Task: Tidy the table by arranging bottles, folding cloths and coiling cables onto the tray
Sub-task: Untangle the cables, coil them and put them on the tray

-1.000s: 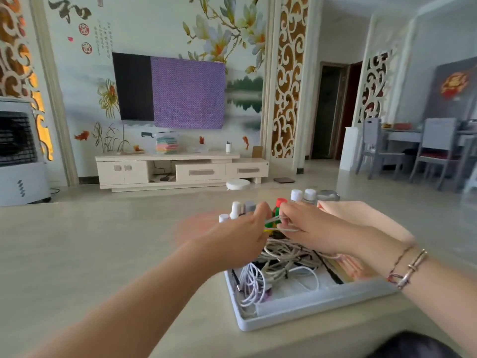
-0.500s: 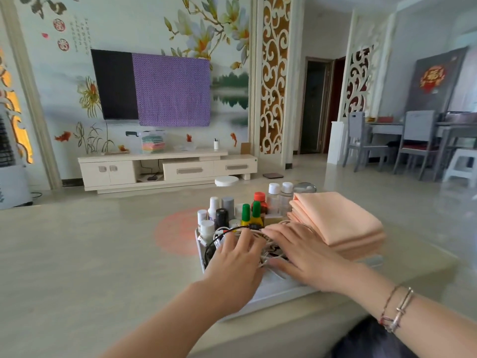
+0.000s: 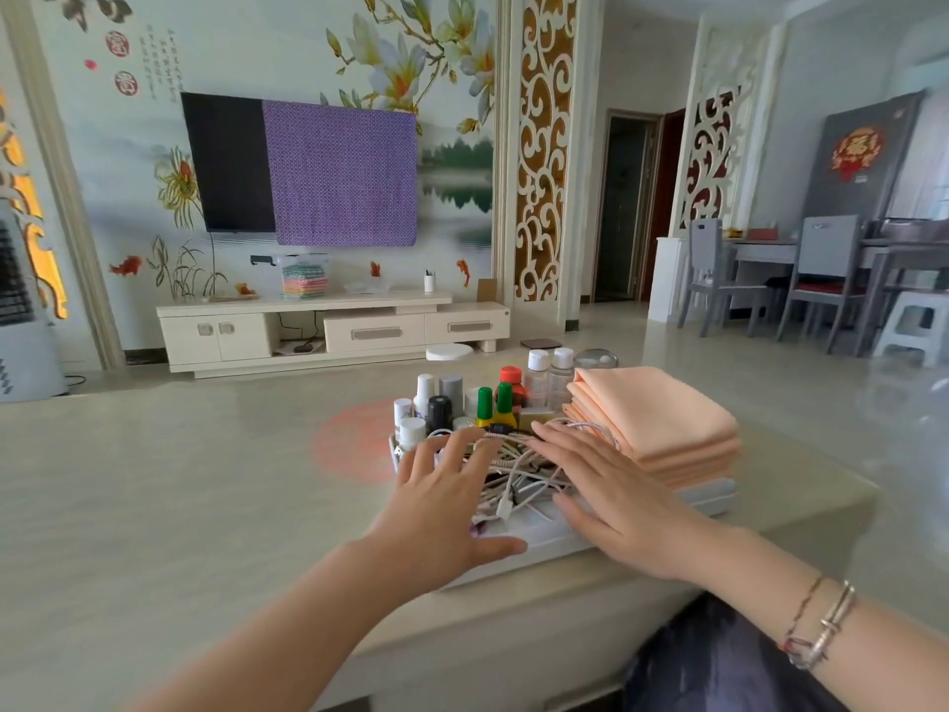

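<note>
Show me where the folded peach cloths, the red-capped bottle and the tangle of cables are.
folded peach cloths [image 3: 662, 418], head view, top fold
red-capped bottle [image 3: 511, 375], head view, its cap
cables [image 3: 518, 472], head view, middle of pile

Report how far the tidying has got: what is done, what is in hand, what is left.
Done: the bottles stand grouped at the far end of the tray, and the folded peach cloths are stacked at its right. In hand: the left hand and right hand lie open over the cables. Left: those cables look loosely heaped, not neatly coiled.
</note>
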{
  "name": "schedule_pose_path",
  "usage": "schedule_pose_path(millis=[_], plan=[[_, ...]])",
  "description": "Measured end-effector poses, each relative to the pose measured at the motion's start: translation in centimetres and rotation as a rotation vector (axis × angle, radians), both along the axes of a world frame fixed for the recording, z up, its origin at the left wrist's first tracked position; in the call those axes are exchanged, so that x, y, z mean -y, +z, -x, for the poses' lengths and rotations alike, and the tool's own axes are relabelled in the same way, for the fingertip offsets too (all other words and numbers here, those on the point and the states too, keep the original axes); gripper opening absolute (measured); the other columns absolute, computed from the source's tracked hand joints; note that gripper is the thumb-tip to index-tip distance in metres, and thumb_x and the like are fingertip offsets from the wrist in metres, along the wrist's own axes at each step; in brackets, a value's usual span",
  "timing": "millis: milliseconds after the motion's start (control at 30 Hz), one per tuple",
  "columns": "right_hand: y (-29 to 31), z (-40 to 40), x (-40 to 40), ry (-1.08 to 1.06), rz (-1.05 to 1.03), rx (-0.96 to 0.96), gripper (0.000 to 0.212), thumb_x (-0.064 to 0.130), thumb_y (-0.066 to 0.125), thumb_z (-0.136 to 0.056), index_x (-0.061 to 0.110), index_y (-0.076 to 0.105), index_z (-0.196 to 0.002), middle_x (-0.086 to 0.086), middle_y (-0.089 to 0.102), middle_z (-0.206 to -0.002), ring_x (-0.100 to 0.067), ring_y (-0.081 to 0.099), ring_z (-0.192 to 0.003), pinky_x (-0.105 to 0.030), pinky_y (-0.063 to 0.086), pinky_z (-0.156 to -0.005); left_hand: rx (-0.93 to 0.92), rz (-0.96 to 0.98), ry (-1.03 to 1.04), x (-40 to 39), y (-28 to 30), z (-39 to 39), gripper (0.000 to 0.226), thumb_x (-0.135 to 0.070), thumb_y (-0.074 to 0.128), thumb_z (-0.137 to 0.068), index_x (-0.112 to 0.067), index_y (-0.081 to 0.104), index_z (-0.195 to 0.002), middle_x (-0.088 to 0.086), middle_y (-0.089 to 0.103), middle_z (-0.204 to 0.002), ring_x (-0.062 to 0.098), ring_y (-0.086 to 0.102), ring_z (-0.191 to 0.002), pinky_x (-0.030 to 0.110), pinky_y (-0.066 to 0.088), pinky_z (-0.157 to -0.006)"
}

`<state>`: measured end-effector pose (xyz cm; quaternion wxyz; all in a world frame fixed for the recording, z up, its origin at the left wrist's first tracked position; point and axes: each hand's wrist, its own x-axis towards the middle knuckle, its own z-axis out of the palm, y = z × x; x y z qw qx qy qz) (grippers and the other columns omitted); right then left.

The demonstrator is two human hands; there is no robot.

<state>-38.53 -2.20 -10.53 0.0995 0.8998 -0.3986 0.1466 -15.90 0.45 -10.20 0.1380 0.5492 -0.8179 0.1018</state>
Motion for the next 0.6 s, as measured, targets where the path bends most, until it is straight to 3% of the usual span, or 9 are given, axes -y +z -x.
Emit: schedule_pose_path(millis=[67,200,400,600], plan=[[-0.3,0.6,-0.5,0.012,0.022,-0.027,0.067,0.058,0.023,-0.098,0.026,0.005,-0.154,0.017,-0.008,-0.159,0.006,-0.015,-0.142,-0.015,-0.014,-0.114,-0.028,-0.065,0.012,-0.1,-0.5,-0.7,0.106,-0.082,0.051,-0.07,-0.037,-0.001,-0.15,-0.013,-0.002,-0.156,0.022,0.002,-0.145,0.048,0.013,-0.118],[-1.2,1.1,-0.7,-0.043,-0.041,-0.147,0.088,0.075,0.024,-0.088,0.028,-0.016,-0.15,0.017,-0.029,-0.153,0.007,-0.031,-0.136,-0.016,-0.02,-0.11,-0.143,-0.286,0.017,0.6,-2.2,-1.3,0.122,-0.088,0.055,-0.057,-0.044,-0.015,-0.147,-0.02,-0.024,-0.154,0.023,-0.018,-0.146,0.066,0.02,-0.11],[-2.9,0.9,0.7,-0.124,0.018,-0.143,0.096,0.083,0.011,-0.08,0.024,-0.021,-0.148,0.011,-0.03,-0.154,-0.002,-0.031,-0.139,-0.029,-0.016,-0.115,-0.256,-0.262,0.031,1.0,-4.0,0.2,0.123,-0.08,0.06,-0.064,-0.04,-0.024,-0.145,-0.012,-0.032,-0.153,0.023,-0.022,-0.145,0.054,0.017,-0.117],[-3.0,1.0,1.4,-0.093,0.004,-0.146,0.097,0.086,0.008,-0.079,0.024,-0.019,-0.149,0.011,-0.026,-0.155,-0.003,-0.027,-0.141,-0.029,-0.014,-0.116,-0.253,-0.306,-0.004,1.2,-3.8,0.0,0.118,-0.079,0.059,-0.066,-0.047,-0.028,-0.141,-0.011,-0.032,-0.153,0.022,-0.026,-0.143,0.059,0.017,-0.114]])
